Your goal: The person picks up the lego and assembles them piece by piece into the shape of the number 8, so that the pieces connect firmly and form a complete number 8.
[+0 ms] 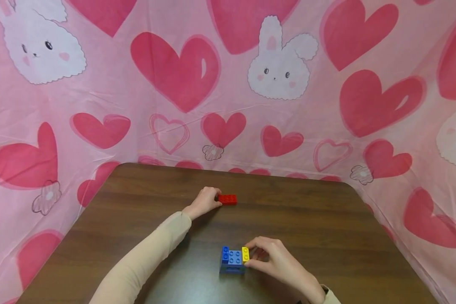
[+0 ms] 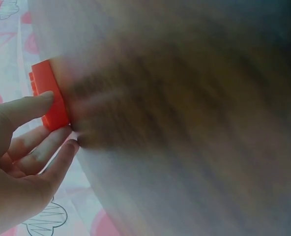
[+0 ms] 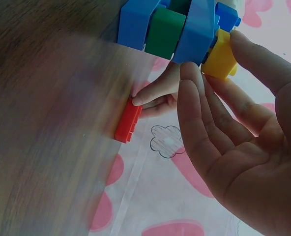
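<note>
A red brick (image 1: 228, 199) lies on the table's far half. My left hand (image 1: 205, 201) pinches its left end, with the thumb on the near side in the left wrist view. Nearer to me stands a stack of blue bricks (image 1: 234, 257), with a green brick (image 3: 164, 33) between two blue layers in the right wrist view. On top, a small dark blue brick (image 1: 225, 254) is at the left end and a yellow brick (image 1: 245, 255) at the right. My right hand (image 1: 277, 259) pinches the yellow brick between thumb and finger; other fingertips lie by the stack's side.
The brown wooden table (image 1: 311, 219) has rounded far corners. A pink cloth (image 1: 235, 109) with hearts and rabbits hangs behind it and along both sides. My left sleeve (image 1: 144, 257) crosses the table's left part.
</note>
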### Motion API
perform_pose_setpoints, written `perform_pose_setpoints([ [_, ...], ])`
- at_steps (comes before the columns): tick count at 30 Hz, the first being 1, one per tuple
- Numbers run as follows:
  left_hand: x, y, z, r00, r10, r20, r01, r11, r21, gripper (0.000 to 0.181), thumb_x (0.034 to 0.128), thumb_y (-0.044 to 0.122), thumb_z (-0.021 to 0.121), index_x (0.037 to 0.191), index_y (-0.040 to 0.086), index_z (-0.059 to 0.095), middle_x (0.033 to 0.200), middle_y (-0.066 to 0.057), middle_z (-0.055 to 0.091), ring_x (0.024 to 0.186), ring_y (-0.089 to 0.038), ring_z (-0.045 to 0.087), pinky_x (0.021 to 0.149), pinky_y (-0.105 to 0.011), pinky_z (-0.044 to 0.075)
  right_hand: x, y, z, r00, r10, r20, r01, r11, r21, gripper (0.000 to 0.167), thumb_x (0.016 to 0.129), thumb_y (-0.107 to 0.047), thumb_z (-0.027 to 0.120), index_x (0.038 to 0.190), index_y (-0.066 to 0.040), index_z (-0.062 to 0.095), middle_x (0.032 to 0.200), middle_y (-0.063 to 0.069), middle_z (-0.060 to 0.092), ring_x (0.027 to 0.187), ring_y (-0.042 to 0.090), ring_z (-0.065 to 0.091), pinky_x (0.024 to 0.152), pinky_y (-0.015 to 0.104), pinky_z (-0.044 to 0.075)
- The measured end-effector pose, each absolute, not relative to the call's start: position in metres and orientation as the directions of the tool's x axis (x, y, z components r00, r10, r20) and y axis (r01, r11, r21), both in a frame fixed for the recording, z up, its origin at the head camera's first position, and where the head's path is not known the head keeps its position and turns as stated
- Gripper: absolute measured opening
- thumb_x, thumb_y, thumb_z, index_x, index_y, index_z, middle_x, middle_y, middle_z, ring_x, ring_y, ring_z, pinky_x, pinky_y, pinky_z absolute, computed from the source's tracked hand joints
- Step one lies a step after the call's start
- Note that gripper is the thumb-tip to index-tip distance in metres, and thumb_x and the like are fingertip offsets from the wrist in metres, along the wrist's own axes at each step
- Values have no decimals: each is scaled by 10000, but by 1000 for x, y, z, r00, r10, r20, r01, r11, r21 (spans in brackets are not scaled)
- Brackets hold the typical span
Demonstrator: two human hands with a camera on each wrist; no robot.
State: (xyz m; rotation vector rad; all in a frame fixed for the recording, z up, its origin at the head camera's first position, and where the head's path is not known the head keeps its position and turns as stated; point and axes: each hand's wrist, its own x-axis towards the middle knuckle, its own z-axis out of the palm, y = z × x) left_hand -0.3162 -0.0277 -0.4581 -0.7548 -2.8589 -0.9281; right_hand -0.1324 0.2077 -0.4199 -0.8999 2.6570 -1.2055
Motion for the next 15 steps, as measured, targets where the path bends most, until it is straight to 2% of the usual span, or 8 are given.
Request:
perform_pose_setpoints([
  [15,-311,-33,-456,-876,442,192,470,697,542,257,833,101,780,1055,-5,706,1012,-150,736,858,-250,634,881,-424,561,-132,208,-420,-820,-550,157,-480,514,-711,285,886,-303,735,1104,-125,687,981,20,729,743,-54,619,665,197,565],
])
